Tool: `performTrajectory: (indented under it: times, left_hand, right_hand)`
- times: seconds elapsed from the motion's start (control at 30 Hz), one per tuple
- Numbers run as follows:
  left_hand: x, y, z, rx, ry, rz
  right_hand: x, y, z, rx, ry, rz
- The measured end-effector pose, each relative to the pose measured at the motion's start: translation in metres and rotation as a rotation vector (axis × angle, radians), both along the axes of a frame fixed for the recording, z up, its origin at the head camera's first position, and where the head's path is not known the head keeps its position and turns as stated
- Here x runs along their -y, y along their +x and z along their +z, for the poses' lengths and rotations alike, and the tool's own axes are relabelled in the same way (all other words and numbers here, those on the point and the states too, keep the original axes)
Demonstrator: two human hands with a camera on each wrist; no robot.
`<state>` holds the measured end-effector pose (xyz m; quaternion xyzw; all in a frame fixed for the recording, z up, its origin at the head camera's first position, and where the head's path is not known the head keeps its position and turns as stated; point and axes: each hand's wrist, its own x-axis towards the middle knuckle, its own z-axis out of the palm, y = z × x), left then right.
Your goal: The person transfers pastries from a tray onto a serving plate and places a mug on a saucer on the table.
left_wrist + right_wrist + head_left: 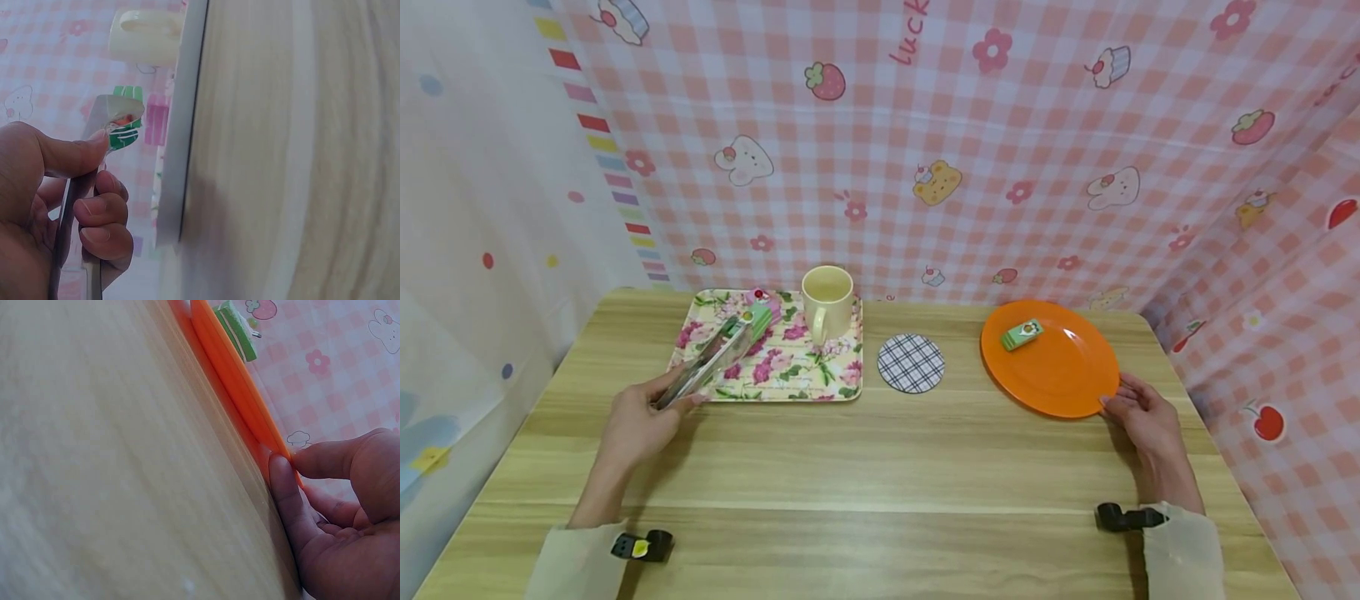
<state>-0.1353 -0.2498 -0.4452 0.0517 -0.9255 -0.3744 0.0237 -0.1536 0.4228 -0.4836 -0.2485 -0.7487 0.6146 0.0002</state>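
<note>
My left hand [643, 421] grips metal tongs [707, 360], thumb on one arm and fingers curled round the other. The tong tips are at a green toy cake slice [759, 319], partly covering it in the left wrist view. Close behind it is a pink toy cake slice [156, 119] with a red berry on top. Both overlap the floral tray [808, 385] in the head view. My right hand [1150, 419] pinches the near right rim of an orange plate [1060, 375], thumb above and fingers below. Another green toy cake slice [1022, 334] lies on the plate.
A cream mug [829, 302] stands on the tray's back right corner, handle toward me. A round checked coaster [912, 363] lies between tray and plate on the wooden table [880, 475]. Pink gingham cloth [880, 125] hangs along the back and right; white cloth hangs on the left.
</note>
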Motion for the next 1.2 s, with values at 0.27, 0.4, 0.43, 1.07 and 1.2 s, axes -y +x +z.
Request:
performTrajectory:
  times: [0.27, 0.4, 0.43, 1.07, 1.2]
  left_hand:
    - [-0.006, 0.003, 0.008, -0.007, 0.025, -0.021]
    - [-0.008, 0.003, 0.011, -0.025, 0.023, -0.029]
    - [-0.008, 0.004, 0.011, -0.032, 0.022, -0.032]
    - [-0.026, 0.007, 0.029, -0.085, 0.057, -0.075]
    - [-0.029, 0.008, 0.030, -0.100, 0.070, -0.086]
  right_hand:
    - [0.001, 0.000, 0.001, -0.007, -0.026, -0.001]
    - [0.001, 0.000, 0.001, 0.006, -0.005, 0.001]
    - [0.002, 0.000, 0.001, 0.008, 0.003, 0.003]
    - [0.003, 0.001, 0.004, 0.014, 0.023, 0.009]
    - [0.003, 0.001, 0.004, 0.012, 0.005, 0.003]
